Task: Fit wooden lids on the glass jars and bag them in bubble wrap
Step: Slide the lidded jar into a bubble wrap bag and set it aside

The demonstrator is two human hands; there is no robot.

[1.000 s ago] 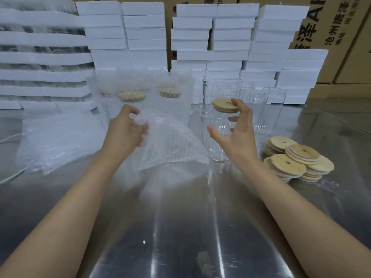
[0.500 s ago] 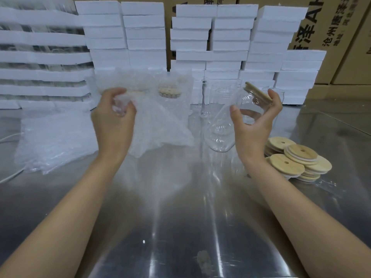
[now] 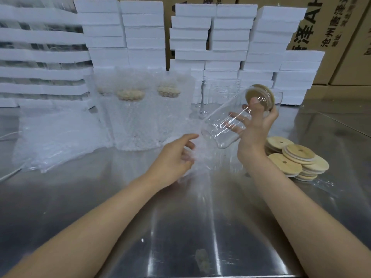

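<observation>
Right hand (image 3: 255,133): half closed; fingers spread along the wall of 1 clear glass jar (image 3: 222,125), thumb up by its rim, gripping it above the table.
Clear glass jar: tilted, base pointing down-left toward the left hand, capped with 1 round wooden lid (image 3: 259,95).
Left hand (image 3: 172,159): fingers curled on 1 crumpled bubble-wrap bag (image 3: 200,163), thumb extended, just below the jar's base; outline blurred.
Bagged jars (image 3: 130,121): 2 plainly seen upright behind the left hand, lids showing through the wrap; a possible 3rd at their left.
Loose wooden lids (image 3: 297,157): heap right of the right wrist; 3 on top, exact total unclear.
Empty glass jars (image 3: 220,93): several at the rear, count unclear.
Flat bubble-wrap pile (image 3: 56,137): 1, far left.
Surface: shiny steel table (image 3: 200,227), backed by stacked white foam boxes (image 3: 230,37).
</observation>
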